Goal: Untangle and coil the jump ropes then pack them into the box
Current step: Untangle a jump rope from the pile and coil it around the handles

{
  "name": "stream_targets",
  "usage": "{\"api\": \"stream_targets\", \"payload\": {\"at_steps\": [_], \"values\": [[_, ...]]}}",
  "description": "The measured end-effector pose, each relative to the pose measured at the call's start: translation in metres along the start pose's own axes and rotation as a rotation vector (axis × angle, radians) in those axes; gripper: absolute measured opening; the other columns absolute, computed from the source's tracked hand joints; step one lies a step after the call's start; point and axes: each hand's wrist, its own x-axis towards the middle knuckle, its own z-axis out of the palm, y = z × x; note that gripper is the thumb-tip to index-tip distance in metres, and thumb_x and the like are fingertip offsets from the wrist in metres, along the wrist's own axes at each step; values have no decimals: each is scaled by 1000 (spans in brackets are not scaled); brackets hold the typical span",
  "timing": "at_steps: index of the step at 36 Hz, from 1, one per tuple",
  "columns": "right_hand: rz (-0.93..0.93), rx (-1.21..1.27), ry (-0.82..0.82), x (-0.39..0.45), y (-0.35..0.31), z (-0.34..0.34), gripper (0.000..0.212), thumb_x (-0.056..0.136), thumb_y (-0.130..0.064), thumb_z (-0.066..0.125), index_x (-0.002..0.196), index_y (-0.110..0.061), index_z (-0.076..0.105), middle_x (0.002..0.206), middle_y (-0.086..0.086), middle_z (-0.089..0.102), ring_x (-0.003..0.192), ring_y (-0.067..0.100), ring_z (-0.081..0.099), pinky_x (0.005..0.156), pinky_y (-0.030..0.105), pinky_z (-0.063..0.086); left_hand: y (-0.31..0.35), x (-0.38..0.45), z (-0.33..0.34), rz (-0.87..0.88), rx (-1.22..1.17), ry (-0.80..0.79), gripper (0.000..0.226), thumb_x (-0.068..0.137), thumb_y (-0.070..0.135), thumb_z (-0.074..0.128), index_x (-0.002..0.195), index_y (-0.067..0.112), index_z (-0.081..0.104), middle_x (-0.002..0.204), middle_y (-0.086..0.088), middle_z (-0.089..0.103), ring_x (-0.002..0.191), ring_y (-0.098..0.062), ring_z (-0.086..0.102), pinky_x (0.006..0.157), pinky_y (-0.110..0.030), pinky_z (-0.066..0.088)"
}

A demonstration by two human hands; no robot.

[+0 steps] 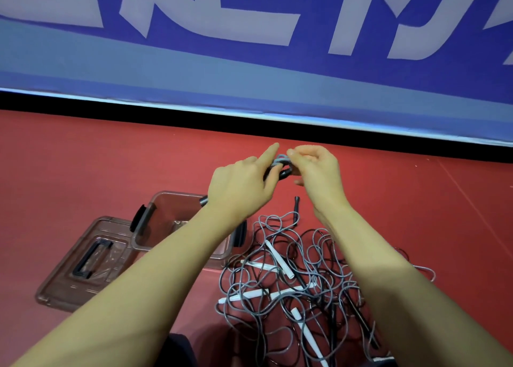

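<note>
Both hands are raised over the red floor (pixel 83 158), working one small grey rope coil (pixel 281 161) between them. The left hand (pixel 244 189) grips its black handles with forefinger straight; the right hand (pixel 319 172) pinches the coil. One open box (pixel 155 227) sits near left, its lid (pixel 83 264) farther left. A tangle (pixel 291 277) of ropes lies right, with about six white handles (pixel 279 258).

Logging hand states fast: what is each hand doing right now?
Left hand: grips the black handles of the coiled jump rope, index finger straight.
Right hand: pinches the grey cord wrapped round those handles.
</note>
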Motion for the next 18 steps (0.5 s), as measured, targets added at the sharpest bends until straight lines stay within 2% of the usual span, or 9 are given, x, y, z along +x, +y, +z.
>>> {"api": "stream_targets", "payload": {"at_steps": [2,3,5,7,10,14,16,18], "values": [[99,-12,-99,1,-2,-2,7,89,-14,62,82,-13,65,82,9,64,63,13,53,64,26,44,-5,0,1,65,50,61,54,90,48,30,123,20,61,70,-1,66,51,-29,62,45,-24,33],[110,-48,-141,1,-2,-2,14,89,-11,60,77,-15,65,79,8,63,62,12,51,64,25,43,-8,-1,3,98,81,77,51,89,46,33,110,15,66,62,0,63,42,-28,57,41,-21,30],[74,-89,-178,0,-4,-3,18,88,-5,56,75,-13,66,72,3,61,64,10,52,61,15,41,-9,-2,7,135,118,91,44,88,45,35,84,13,65,54,0,56,35,-27,51,40,-19,24],[30,-83,-182,-2,-6,-2,17,87,0,54,83,-10,67,70,-1,61,65,6,53,53,5,38,-9,-2,6,142,130,88,40,88,44,37,71,14,58,52,1,52,33,-26,47,43,-18,17],[39,-73,-179,-3,-9,0,18,87,0,54,81,-12,66,73,-1,62,69,8,55,54,6,39,-8,-2,5,134,116,99,37,88,42,37,69,15,53,51,0,50,32,-26,45,44,-17,15],[154,-28,-158,0,-11,-2,20,82,-3,57,67,-15,61,78,11,58,77,19,51,68,29,35,-3,-1,5,137,50,65,39,89,43,33,73,13,52,53,-3,51,34,-29,47,45,-16,11],[176,-44,-143,1,-11,-6,21,78,-2,57,62,-15,59,75,11,57,75,20,52,72,31,36,3,-2,5,155,60,41,41,93,45,30,82,13,53,62,-5,56,45,-31,54,44,-22,20],[150,-94,-137,2,-10,-9,20,77,-2,58,60,-13,56,68,8,55,69,19,51,68,29,37,7,-3,5,137,60,-47,38,99,45,29,97,14,51,78,-7,59,65,-34,60,51,-29,28]]}}
